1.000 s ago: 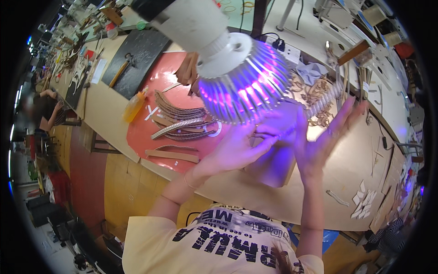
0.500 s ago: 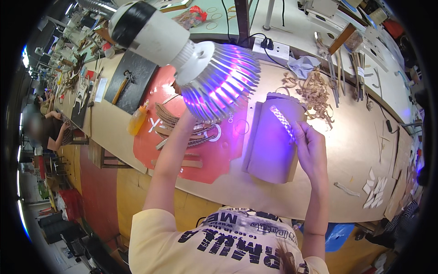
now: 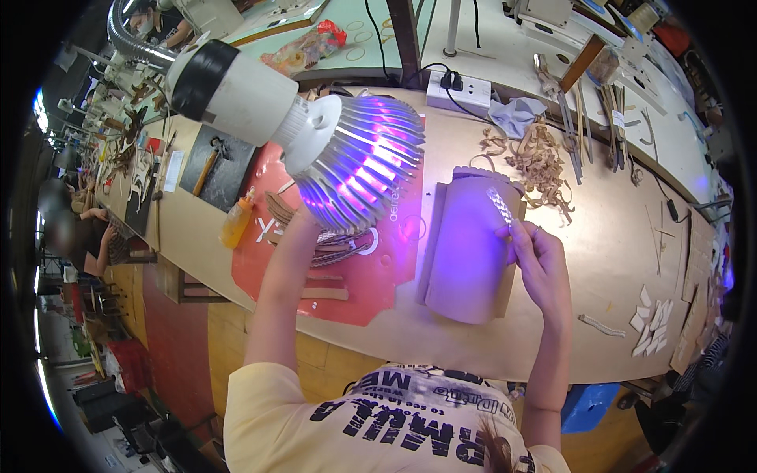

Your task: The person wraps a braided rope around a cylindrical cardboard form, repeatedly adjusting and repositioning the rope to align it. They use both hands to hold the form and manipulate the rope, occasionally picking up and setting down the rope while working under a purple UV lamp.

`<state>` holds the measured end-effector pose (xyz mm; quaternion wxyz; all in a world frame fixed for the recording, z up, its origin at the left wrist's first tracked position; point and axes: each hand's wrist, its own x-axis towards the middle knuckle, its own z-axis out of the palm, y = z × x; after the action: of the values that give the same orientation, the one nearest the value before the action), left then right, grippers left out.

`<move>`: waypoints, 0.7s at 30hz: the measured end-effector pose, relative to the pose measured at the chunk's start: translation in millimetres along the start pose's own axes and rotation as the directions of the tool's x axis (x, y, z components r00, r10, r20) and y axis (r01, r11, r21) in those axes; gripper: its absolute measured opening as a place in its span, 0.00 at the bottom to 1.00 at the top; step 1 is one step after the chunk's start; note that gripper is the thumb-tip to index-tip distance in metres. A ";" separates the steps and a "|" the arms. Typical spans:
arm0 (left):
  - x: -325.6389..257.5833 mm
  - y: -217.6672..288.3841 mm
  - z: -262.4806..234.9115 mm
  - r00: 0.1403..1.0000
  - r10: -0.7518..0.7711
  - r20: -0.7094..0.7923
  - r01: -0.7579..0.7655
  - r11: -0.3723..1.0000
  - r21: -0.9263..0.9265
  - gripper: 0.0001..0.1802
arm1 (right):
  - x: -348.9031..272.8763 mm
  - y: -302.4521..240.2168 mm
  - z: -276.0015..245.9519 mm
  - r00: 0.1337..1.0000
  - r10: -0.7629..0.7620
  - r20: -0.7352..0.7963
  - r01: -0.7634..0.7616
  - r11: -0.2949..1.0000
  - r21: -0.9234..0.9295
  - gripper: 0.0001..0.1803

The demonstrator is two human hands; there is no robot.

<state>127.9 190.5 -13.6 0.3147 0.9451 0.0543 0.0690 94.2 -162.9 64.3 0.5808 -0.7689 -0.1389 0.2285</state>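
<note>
My right hand (image 3: pixel 544 264) is closed in a pinch on the lower end of a pale braided strip (image 3: pixel 498 206). The strip points up over the right side of a rounded, brown-covered block (image 3: pixel 465 256), lit violet. My left forearm (image 3: pixel 285 288) reaches toward a red mat (image 3: pixel 355 307); the lamp hides the hand and its fingers. Beside that arm, on the mat, lie several brown braided strips (image 3: pixel 343 252) and flat brown strips (image 3: pixel 325 288).
A large finned lamp (image 3: pixel 359 169) hangs over the mat. Around the table (image 3: pixel 441 347) are an orange bottle (image 3: pixel 236 223), a hammer (image 3: pixel 206 169) on a black slab, curled brown scraps (image 3: pixel 542 162), a power strip (image 3: pixel 459 93) and white diamond-shaped pieces (image 3: pixel 652 325).
The braided strip now shows shorter and more upright, and my right hand's fingers have shifted on it. The lamp appears lower and further left as the view shifts. My left hand stays hidden.
</note>
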 end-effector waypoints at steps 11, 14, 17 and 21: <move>4.6 -27.3 17.7 0.945 0.214 -0.248 -0.216 0.976 0.020 0.10 | 6.4 0.2 -5.4 1.000 0.017 0.024 -0.017 0.999 -0.031 0.20; 4.5 -25.9 24.8 0.936 0.260 -0.238 -0.232 0.963 0.139 0.12 | 10.4 -0.4 -5.0 0.999 -0.013 0.050 0.015 0.999 -0.029 0.20; -0.4 -22.2 25.7 0.932 0.276 -0.236 -0.235 0.954 0.187 0.13 | 10.9 -1.2 -5.4 0.999 -0.001 0.041 0.003 0.998 -0.055 0.20; -7.5 -18.6 25.0 0.938 0.285 -0.196 -0.250 0.950 0.187 0.14 | 5.0 0.1 -5.5 0.998 0.038 0.043 -0.035 0.996 -0.082 0.20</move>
<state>123.5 189.5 -45.3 0.2177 0.9522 -0.0351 0.2111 101.3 -165.1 64.5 0.5415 -0.7890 -0.1470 0.2504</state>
